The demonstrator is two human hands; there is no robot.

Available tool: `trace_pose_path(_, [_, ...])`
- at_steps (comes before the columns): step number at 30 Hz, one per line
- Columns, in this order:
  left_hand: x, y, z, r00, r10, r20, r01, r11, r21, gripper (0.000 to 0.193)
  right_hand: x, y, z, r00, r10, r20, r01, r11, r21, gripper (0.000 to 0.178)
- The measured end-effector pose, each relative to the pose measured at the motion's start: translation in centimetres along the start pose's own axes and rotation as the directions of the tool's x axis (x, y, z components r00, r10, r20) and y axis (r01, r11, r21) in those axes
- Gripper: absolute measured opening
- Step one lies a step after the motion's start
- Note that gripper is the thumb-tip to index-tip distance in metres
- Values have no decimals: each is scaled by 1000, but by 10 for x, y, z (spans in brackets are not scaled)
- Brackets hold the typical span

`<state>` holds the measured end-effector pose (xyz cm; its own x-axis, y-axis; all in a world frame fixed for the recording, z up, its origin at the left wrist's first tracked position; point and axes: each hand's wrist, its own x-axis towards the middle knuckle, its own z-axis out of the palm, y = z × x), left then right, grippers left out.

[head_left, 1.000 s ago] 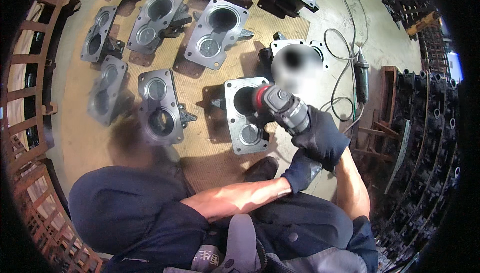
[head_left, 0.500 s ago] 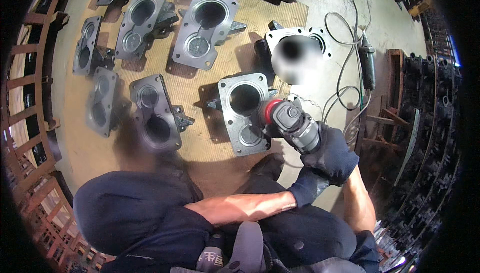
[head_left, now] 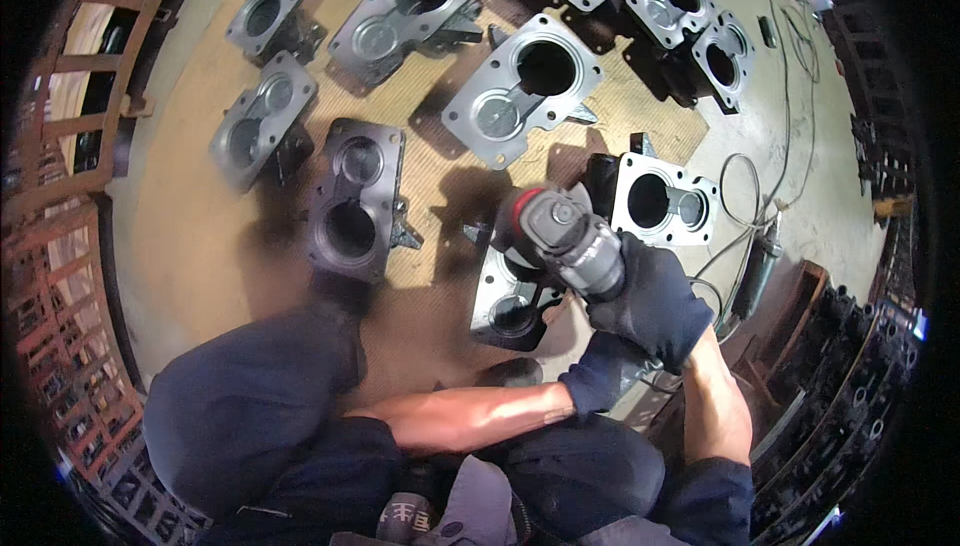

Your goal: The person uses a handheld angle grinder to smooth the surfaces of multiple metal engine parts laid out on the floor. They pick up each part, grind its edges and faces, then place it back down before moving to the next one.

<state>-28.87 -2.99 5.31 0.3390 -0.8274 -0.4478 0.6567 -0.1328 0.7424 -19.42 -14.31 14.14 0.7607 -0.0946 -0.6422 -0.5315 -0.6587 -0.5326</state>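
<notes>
- Into the action, and the right hand (head_left: 655, 306), in a dark glove, had the angle grinder (head_left: 580, 246) in a firm grip, its fingers curled closed around the grey body.
- Just below it came the left hand (head_left: 603, 376), gloved as well, tucked close against the right one near the grinder's rear end; its fingers were mostly hidden, so how far they were closed, and on what, could not be told.
- Out in front, the grinder's head with its red disc (head_left: 522, 211) sat over the upper part of the two-bore casting (head_left: 490, 301), covering much of it; whether disc met metal, the view did not settle.
- That casting lay flat face up, ahead of the knees, with its lower round recess in plain sight.
- Just to its right, a bright flange casting (head_left: 627, 214) showed one dark bore and a shallower one beside it.
- Farther up, a larger casting (head_left: 523, 88) lay slanted on the ribbed cardboard sheet (head_left: 425, 296), and over on the left stood a darker casting (head_left: 355, 191), bore nearest the person.
- Out wide right, a slim cylindrical tool (head_left: 757, 271) rested on the floor (head_left: 835, 161) beside looping cables (head_left: 787, 136).
</notes>
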Motion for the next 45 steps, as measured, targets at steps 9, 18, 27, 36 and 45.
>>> trace_pose_path(9, [11,36,-17,1000,-24,5,25,988,-155,43,15,-3,-5,999,8,42,-4,996,-88,55])
trace_pose_path(18, [-13,-25,-9,946,-322,43,201,477,-856,44,-19,8,44,997,-32,-75,26,997,-71,51])
trace_pose_path(27, [-48,-113,-2,976,114,186,188,-11,-982,33,-61,-2,91,997,67,-46,-70,996,-63,59])
trace_pose_path(36, [-44,-25,-43,973,214,90,-225,965,133,37,-33,-19,67,982,121,-142,-107,989,102,47])
trace_pose_path(45, [-41,-43,-28,971,210,118,-200,976,-90,27,-47,-3,73,968,133,-211,-117,990,84,42])
